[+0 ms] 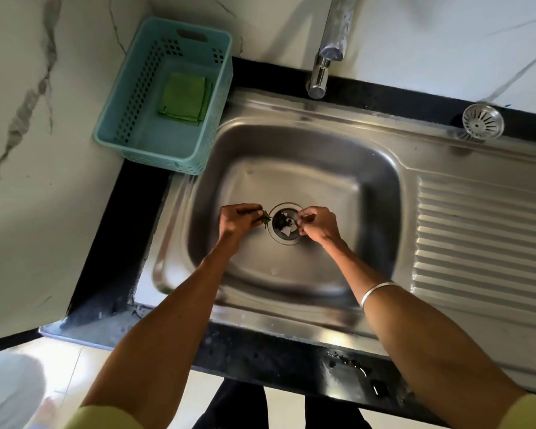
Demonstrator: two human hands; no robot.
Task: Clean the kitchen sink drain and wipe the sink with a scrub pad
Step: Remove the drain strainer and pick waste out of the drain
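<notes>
White marble-look wall panels with grey veins (pixel 28 119) fill the upper left and top of the frame. A black stone desk (pixel 112 243) runs along them, its speckled front edge crossing the lower centre. Glossy pale floor tiles (pixel 75 376) show at the lower left, brightly reflecting light. Soft daylight falls across the walls.

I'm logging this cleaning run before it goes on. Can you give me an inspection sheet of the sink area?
Surface: steel sink in a black counter; white scrap on the basin floor.
Job's things: drain open, dark and white debris inside; strainer on the far rim; green scrub pad in the basket.
Clutter: droplets on the near counter edge.
Grippers: left hand pinches dark debris; right hand pinches a pale scrap.
Cables: nothing seen.
Surroundings: tap, marble-look wall.
</notes>
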